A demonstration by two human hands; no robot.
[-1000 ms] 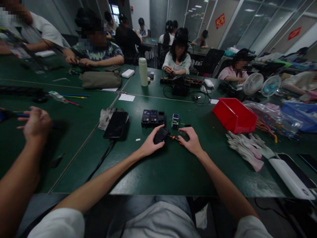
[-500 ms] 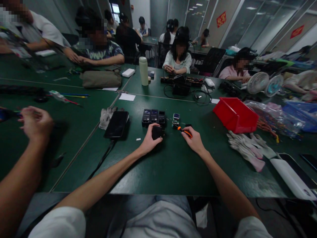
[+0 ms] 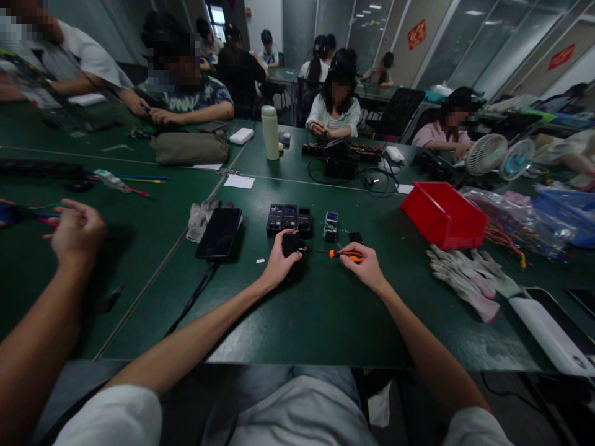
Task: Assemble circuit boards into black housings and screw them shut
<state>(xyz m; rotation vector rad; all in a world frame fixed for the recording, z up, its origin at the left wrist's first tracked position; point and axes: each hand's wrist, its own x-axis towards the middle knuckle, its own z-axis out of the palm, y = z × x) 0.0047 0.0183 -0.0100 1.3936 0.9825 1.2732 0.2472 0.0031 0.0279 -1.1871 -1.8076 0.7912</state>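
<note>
My left hand (image 3: pixel 280 259) grips a small black box-shaped device (image 3: pixel 291 243), its right end facing my other hand. My right hand (image 3: pixel 364 265) holds a screwdriver (image 3: pixel 349 254) with an orange and black handle. The shaft points left, its tip close to the device's right end; I cannot tell whether they touch. Just behind my left hand stands a black unit with several small screens (image 3: pixel 289 218). Between the hands and farther back lies a small circuit module (image 3: pixel 331 226). A small flat black piece (image 3: pixel 356 238) rests behind my right hand.
A black phone (image 3: pixel 219 232) lies on a grey glove at the left, cable attached. To the right are a red bin (image 3: pixel 444 214), work gloves (image 3: pixel 465 279) and a white power bank (image 3: pixel 548 334). Another person's hand (image 3: pixel 78 232) works with wires at far left. A bottle (image 3: pixel 269 133) stands behind.
The screwdriver tip has swung from the circuit module toward the black device in my left hand. My left hand has turned the device slightly. The neighbour's hand at far left has shifted slightly.
</note>
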